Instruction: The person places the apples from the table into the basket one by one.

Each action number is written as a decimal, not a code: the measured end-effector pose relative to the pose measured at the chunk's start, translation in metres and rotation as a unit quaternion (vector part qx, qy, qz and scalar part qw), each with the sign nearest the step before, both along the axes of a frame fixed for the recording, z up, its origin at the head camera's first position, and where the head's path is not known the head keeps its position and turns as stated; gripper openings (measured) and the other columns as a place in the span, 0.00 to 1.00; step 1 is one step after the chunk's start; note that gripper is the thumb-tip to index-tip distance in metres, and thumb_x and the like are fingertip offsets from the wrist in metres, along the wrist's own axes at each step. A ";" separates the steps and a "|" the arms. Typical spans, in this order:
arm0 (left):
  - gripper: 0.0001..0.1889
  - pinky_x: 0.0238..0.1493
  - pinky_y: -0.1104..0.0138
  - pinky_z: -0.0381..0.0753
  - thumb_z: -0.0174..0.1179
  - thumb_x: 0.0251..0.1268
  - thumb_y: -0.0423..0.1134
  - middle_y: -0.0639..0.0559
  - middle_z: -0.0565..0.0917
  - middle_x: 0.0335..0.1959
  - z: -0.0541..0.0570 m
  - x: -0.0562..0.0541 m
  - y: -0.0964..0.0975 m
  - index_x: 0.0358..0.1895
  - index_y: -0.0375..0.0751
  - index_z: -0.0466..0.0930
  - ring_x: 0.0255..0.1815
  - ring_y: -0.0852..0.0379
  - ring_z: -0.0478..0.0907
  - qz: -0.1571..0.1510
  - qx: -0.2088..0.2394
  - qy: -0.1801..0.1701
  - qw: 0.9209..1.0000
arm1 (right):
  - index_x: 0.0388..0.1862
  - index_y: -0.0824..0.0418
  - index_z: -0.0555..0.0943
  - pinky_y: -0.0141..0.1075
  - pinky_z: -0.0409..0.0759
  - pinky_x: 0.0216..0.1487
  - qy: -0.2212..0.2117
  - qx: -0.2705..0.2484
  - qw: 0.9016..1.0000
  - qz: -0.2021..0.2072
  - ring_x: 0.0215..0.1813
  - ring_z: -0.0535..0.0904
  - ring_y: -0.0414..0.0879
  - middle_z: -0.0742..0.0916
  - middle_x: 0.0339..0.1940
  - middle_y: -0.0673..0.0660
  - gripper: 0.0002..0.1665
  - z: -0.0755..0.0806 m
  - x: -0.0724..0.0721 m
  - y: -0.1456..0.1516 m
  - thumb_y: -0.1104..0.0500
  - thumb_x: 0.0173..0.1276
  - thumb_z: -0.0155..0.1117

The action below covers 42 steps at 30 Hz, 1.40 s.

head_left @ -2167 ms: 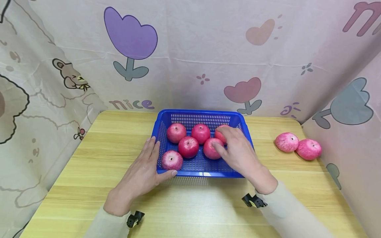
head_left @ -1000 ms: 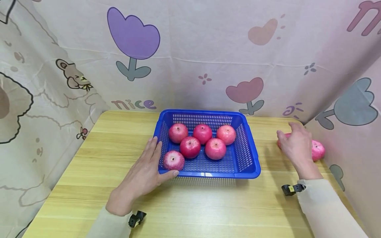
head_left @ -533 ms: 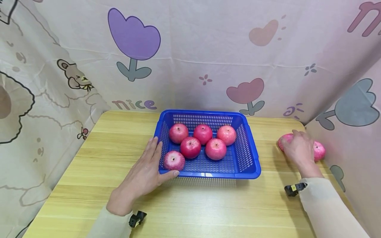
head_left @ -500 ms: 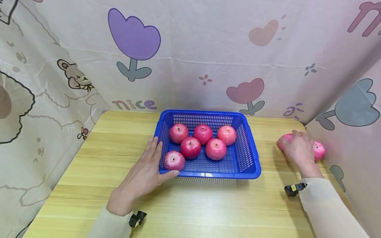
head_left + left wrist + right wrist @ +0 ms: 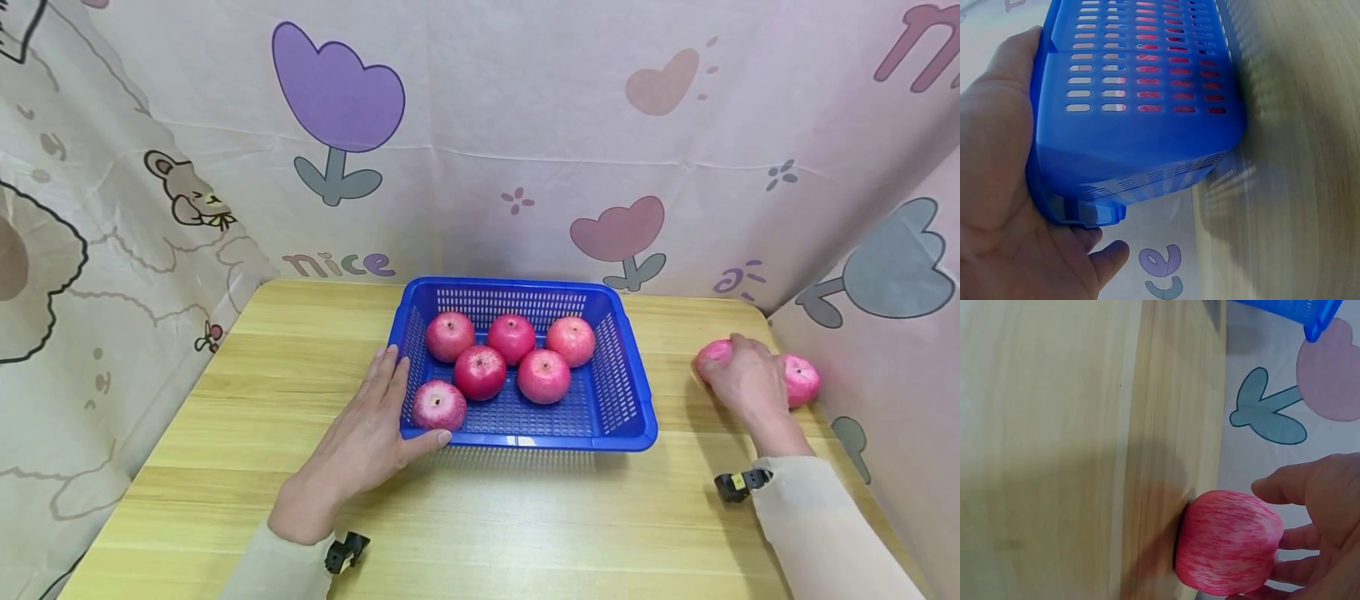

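A blue plastic basket (image 5: 637, 400) stands on the table with several red apples (image 5: 480, 372) inside, one of them paler on top in the front left corner. My left hand (image 5: 352, 442) rests on the basket's front left corner, fingers straight along the left rim and thumb over the front rim; the left wrist view shows the palm against the basket rim (image 5: 1036, 125). At the table's right side my right hand (image 5: 750, 387) grips a pink-red apple (image 5: 1229, 544), the fingers behind it and the thumb at its upper edge. Another apple (image 5: 801, 382) sits just right of that hand, partly covered by it.
The light wood table (image 5: 480, 517) ends at a patterned cloth (image 5: 480, 208) hung behind it. A side cloth (image 5: 885, 350) runs close along the right edge, near the two apples. Small black cameras sit on both wrists.
My right hand left the basket's right-back apple, reached right to the two loose apples and closed on the left one, which has shifted slightly left. The left hand stays at the basket corner.
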<state>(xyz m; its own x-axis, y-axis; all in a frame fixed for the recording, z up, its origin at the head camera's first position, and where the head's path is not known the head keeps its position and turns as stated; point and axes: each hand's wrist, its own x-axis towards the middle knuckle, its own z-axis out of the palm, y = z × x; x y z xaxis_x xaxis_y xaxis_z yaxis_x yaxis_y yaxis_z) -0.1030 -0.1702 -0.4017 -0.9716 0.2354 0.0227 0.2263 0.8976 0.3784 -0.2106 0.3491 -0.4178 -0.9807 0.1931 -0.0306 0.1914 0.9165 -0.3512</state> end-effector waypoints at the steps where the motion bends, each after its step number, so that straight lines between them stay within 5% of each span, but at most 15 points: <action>1: 0.69 0.81 0.40 0.56 0.48 0.58 0.87 0.37 0.40 0.89 0.000 0.000 0.000 0.86 0.33 0.46 0.89 0.38 0.37 0.000 0.000 0.000 1.000 | 0.79 0.80 0.57 0.76 0.58 0.71 -0.003 0.000 1.000 -0.001 0.71 0.57 0.85 0.64 0.74 0.86 0.47 0.000 0.001 -0.001 0.49 0.76 0.59; 11: 0.69 0.81 0.40 0.56 0.48 0.57 0.88 0.37 0.40 0.89 0.000 0.000 0.000 0.86 0.33 0.46 0.89 0.37 0.37 0.001 0.001 0.000 1.000 | 0.77 0.80 0.61 0.78 0.62 0.69 -0.019 0.009 0.999 0.029 0.68 0.61 0.86 0.67 0.69 0.88 0.44 0.011 0.004 -0.005 0.53 0.74 0.60; 20: 0.69 0.81 0.40 0.57 0.48 0.57 0.87 0.37 0.40 0.89 0.000 0.000 0.000 0.86 0.33 0.46 0.89 0.37 0.38 0.001 -0.001 0.003 1.000 | 0.82 0.73 0.54 0.78 0.62 0.69 -0.086 0.006 0.994 0.061 0.72 0.59 0.85 0.62 0.73 0.87 0.50 0.017 0.003 -0.003 0.48 0.75 0.63; 28: 0.69 0.81 0.40 0.57 0.47 0.57 0.87 0.37 0.40 0.89 0.001 0.000 0.000 0.86 0.33 0.45 0.89 0.37 0.38 0.000 0.001 0.003 1.000 | 0.78 0.72 0.61 0.78 0.65 0.66 -0.047 -0.001 0.998 0.040 0.68 0.65 0.83 0.67 0.69 0.86 0.43 0.010 0.006 -0.005 0.59 0.71 0.66; 32: 0.69 0.81 0.40 0.57 0.48 0.57 0.87 0.37 0.40 0.89 0.001 -0.001 0.000 0.86 0.34 0.44 0.89 0.37 0.38 -0.001 0.002 0.002 1.000 | 0.78 0.73 0.61 0.79 0.68 0.63 -0.037 -0.005 0.999 0.028 0.66 0.66 0.83 0.67 0.67 0.87 0.45 0.013 0.007 -0.005 0.56 0.70 0.69; 42: 0.68 0.81 0.40 0.56 0.50 0.58 0.86 0.39 0.39 0.89 0.002 0.000 0.000 0.86 0.34 0.44 0.89 0.38 0.36 0.004 0.004 -0.008 1.000 | 0.78 0.72 0.61 0.82 0.66 0.58 0.033 -0.017 0.999 0.031 0.65 0.63 0.85 0.65 0.69 0.87 0.46 0.042 0.017 -0.016 0.55 0.69 0.70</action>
